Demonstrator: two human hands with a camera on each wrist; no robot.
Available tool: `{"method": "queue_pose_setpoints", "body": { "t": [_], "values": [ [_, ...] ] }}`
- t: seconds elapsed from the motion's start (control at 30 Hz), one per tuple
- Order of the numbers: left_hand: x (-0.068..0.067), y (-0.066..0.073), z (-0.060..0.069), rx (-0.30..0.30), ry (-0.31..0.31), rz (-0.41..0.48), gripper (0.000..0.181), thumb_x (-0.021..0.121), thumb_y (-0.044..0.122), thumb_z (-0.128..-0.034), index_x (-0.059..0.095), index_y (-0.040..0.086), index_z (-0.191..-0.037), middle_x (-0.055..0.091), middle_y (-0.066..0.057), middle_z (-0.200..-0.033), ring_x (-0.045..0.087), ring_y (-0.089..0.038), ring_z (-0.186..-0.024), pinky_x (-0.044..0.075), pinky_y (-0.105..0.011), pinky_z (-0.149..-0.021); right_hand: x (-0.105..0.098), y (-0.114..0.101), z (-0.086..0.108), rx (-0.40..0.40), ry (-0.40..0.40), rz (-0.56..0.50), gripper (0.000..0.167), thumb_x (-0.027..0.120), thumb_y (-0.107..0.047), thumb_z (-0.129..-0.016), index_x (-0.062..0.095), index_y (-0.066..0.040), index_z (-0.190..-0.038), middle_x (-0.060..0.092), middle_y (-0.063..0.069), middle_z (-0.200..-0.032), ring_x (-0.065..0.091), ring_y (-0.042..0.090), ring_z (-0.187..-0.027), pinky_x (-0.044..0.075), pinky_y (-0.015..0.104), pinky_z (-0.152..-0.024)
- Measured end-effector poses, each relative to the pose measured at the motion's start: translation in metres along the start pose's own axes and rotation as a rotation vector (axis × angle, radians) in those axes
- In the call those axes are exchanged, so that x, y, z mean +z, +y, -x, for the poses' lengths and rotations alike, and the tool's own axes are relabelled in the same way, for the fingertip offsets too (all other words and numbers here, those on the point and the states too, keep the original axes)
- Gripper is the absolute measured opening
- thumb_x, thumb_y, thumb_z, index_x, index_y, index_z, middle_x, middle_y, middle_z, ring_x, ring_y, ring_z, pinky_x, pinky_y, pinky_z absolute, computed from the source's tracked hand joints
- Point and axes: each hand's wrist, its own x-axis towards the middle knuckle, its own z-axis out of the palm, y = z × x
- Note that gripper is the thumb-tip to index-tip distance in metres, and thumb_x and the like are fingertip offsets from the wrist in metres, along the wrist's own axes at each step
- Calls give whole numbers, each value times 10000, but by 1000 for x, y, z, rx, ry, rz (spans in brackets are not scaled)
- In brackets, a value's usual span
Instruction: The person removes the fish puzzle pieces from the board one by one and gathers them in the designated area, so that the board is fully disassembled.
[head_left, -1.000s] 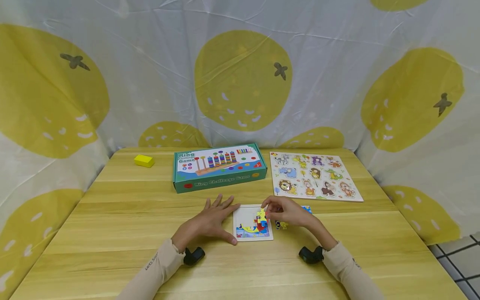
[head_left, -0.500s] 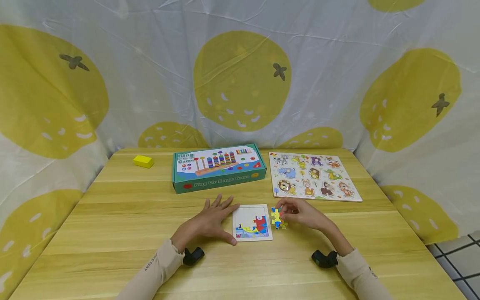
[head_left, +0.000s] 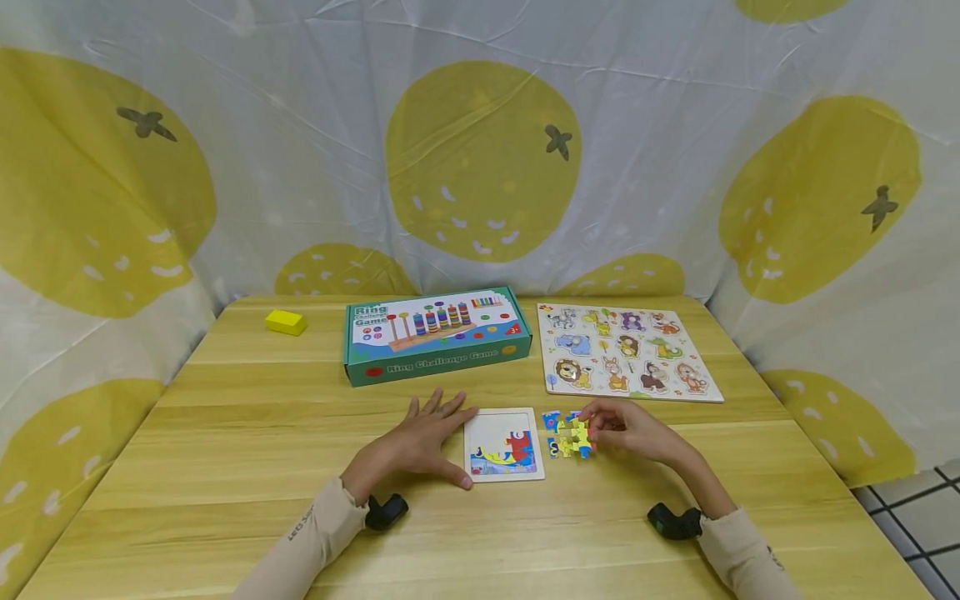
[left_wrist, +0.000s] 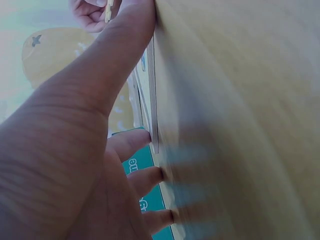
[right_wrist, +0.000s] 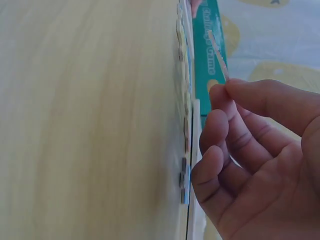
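My left hand (head_left: 420,440) lies with spread fingers on the wooden table, thumb and index finger touching the left edge of a small framed puzzle (head_left: 491,422). Red, yellow and blue pieces fill the frame's lower and right part. Right of the frame, my right hand (head_left: 630,429) pinches a yellow piece (head_left: 581,435) between thumb and index finger, above several loose pieces (head_left: 553,448). In the right wrist view the pinched piece (right_wrist: 220,57) is seen edge-on, raised off the table, and loose pieces (right_wrist: 185,181) lie on the surface.
A green game box (head_left: 442,367) lies behind the frame. To its right is a large animal puzzle board (head_left: 603,396), and a yellow block (head_left: 287,322) sits at the back left. A patterned cloth (head_left: 480,33) hangs behind the table (head_left: 225,433).
My right hand has moved right with the yellow piece, from over the frame to above the loose pieces beside it. My left hand has stayed in place.
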Motion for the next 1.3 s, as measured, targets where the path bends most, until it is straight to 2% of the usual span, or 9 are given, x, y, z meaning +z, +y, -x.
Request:
{"method": "queue_pose_setpoints", "body": {
  "t": [0.43,0.73,0.93,1.17,1.3],
  "values": [
    [-1,0,-1,1,-3,0,1067,769,626,-667,287,210,-1523,111,-74,-1609,-43,-401,-1458,-82,-644,-1109,-8,8,10,22,-19,48,202,624,-74,-926,613,24,-1102,649,77,-855,585,93,-749,471,210,-628],
    [-1,1,-1,3,-2,-3,1063,770,623,-668,290,210,-1522,114,-77,-1609,-41,-406,-1456,-80,-652,-1105,-5,7,8,33,-1,117,171,633,-34,-906,656,-26,-1076,643,28,-826,551,64,-710,449,193,-597],
    [-1,1,-1,9,-2,-2,1059,768,620,-673,293,199,-1521,115,-88,-1608,-38,-416,-1454,-76,-658,-1102,-3,8,7,18,13,138,160,634,-22,-900,666,-21,-1057,635,18,-805,537,55,-696,440,194,-580],
    [-1,1,0,-1,-5,0,1069,771,626,-662,283,225,-1524,110,-59,-1610,-52,-395,-1458,-97,-643,-1105,-2,2,8,76,26,166,143,644,-34,-891,673,-50,-1031,603,-1,-793,502,62,-682,415,190,-578],
    [-1,1,0,-5,-3,0,1068,773,622,-662,286,220,-1523,111,-61,-1610,-50,-393,-1459,-93,-639,-1109,-2,1,9,71,36,173,144,640,-26,-892,669,-45,-1031,605,7,-793,499,64,-681,412,192,-576]
  ]
}}
